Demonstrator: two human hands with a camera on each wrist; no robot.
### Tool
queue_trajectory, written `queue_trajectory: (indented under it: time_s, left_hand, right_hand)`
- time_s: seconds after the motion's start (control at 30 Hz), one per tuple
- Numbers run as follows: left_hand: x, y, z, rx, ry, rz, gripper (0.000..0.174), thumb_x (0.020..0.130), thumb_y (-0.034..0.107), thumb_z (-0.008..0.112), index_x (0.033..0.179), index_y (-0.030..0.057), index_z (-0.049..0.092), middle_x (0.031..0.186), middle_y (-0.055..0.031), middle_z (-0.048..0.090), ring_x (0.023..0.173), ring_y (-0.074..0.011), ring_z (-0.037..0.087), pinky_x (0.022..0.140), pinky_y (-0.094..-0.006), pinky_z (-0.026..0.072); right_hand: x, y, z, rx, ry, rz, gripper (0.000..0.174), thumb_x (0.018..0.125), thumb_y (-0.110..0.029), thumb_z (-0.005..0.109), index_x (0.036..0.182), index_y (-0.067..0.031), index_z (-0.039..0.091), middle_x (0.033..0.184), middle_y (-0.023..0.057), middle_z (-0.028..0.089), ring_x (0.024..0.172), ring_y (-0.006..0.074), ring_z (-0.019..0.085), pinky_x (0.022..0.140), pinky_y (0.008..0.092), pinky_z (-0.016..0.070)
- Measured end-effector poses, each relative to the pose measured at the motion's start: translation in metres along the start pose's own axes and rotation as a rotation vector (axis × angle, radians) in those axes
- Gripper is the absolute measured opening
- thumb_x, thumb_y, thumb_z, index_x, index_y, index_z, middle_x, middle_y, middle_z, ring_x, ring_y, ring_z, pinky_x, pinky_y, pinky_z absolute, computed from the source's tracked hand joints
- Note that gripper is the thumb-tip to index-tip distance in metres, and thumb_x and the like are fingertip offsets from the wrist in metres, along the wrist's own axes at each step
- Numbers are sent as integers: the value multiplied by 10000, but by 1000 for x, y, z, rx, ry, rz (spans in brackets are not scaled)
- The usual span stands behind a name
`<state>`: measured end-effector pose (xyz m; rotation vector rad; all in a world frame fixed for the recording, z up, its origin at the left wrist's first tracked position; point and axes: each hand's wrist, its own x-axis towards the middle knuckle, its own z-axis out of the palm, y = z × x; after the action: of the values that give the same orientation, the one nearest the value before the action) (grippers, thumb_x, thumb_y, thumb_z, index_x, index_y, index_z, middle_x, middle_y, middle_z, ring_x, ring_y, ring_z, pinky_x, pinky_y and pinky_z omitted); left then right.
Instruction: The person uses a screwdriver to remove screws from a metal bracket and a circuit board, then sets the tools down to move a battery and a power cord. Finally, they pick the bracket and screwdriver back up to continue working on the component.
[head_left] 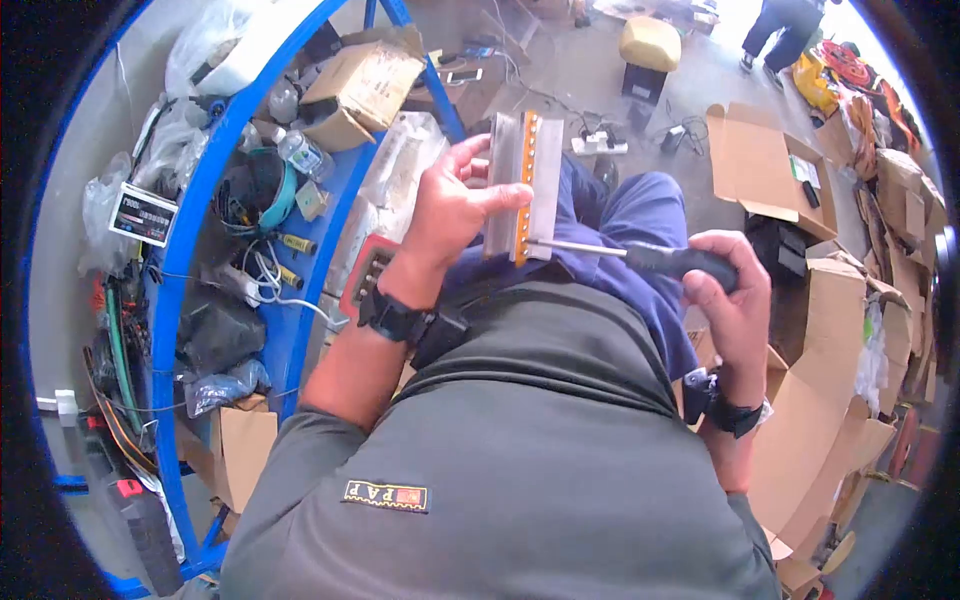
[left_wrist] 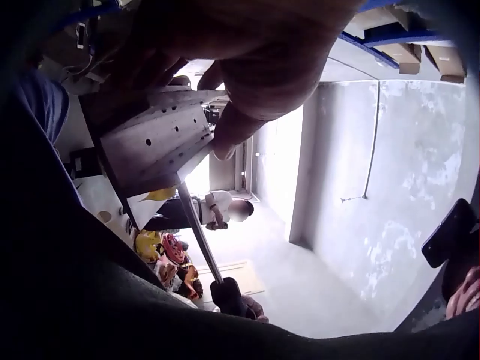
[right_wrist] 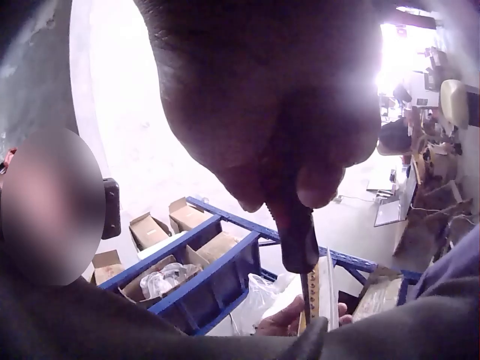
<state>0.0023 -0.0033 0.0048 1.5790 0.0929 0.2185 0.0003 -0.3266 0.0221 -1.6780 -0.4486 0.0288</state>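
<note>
In the head view my left hand grips a long grey metal bar-shaped part, its thumb lying across the front. An orange strip with a row of small round fittings runs along the part. My right hand holds a screwdriver by its black handle; the shaft points left, its tip at the strip's lower end. The left wrist view shows holes along the side of the metal part and the screwdriver's shaft meeting its edge. Fingers wrap the screwdriver handle in the right wrist view.
A blue shelf rack with bags, a bottle and cables stands at the left. Open cardboard boxes lie at the right. A yellow-topped stool is ahead, and another person stands farther off.
</note>
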Motion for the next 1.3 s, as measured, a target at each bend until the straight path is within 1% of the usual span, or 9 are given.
queue_trajectory:
  time_s: [0.13, 0.17, 0.2, 0.33, 0.57, 0.7, 1.0, 1.23, 1.3]
  left_hand:
    - [9, -2, -5, -42, 17, -29, 699, 703, 54, 860, 1304, -72, 524, 1020, -145, 689, 884, -177, 679, 795, -309, 556]
    - [11, 0, -6, -153, -10, -57, 640, 726, 48, 843, 1280, -62, 541, 1004, -138, 694, 856, -184, 692, 784, -316, 568]
    - [8, 9, -4, -137, 19, -93, 585, 755, 39, 815, 1269, -54, 551, 982, -129, 698, 831, -194, 704, 747, -314, 583]
    - [9, -2, -5, -231, 76, -108, 529, 779, 40, 788, 1253, -41, 568, 973, -119, 700, 819, -189, 709, 693, -308, 598]
    - [7, -4, -4, -266, 58, -114, 456, 805, 57, 764, 1219, -34, 596, 989, -113, 701, 835, -176, 708, 672, -295, 603]
    - [7, -2, -6, -273, 71, -115, 454, 803, 59, 768, 1214, -34, 601, 999, -115, 702, 843, -176, 708, 682, -303, 606]
    - [7, 1, -3, -287, 42, -117, 447, 799, 64, 774, 1206, -26, 614, 1003, -112, 704, 846, -179, 708, 695, -308, 605]
    - [6, 8, 0, -246, 58, -107, 500, 795, 58, 776, 1248, -37, 587, 1016, -115, 697, 865, -182, 701, 727, -318, 599]
    - [4, 9, 1, -237, 61, -121, 519, 789, 56, 782, 1257, -42, 580, 1017, -114, 696, 876, -180, 697, 743, -318, 594]
  right_hand:
    - [2, -4, -13, -83, 93, -33, 293, 827, -125, 738, 1076, -10, 635, 935, 17, 600, 750, 78, 580, 667, 223, 476]
    - [-1, -4, -15, -7, 113, 39, 302, 829, -137, 734, 1084, -12, 631, 946, 19, 603, 750, 81, 589, 659, 229, 499]
    - [-2, -3, -18, 31, 106, 55, 296, 845, -143, 720, 1090, -8, 624, 947, 24, 603, 753, 86, 597, 656, 234, 517]
    - [-9, 14, -11, 111, 123, -52, 296, 875, -161, 707, 1106, -1, 613, 941, 41, 604, 726, 100, 608, 635, 232, 505]
    - [-15, 20, -3, 150, 117, -2, 306, 881, -152, 707, 1128, -2, 607, 946, 47, 608, 716, 94, 609, 635, 225, 498]
    - [-16, 20, 0, 201, 104, 36, 311, 883, -141, 717, 1136, 1, 604, 944, 45, 616, 718, 91, 609, 636, 219, 502]
    - [-15, 17, 6, 232, 67, 5, 327, 878, -150, 731, 1136, 2, 601, 888, 44, 630, 704, 89, 610, 643, 220, 500]
    - [-16, 13, 5, 188, 83, 43, 318, 858, -111, 718, 1133, 0, 601, 928, 41, 625, 701, 84, 607, 658, 213, 497]
    - [-17, 9, 4, 138, 67, 72, 294, 836, -73, 711, 1104, -4, 612, 949, 38, 622, 795, 100, 615, 739, 237, 494]
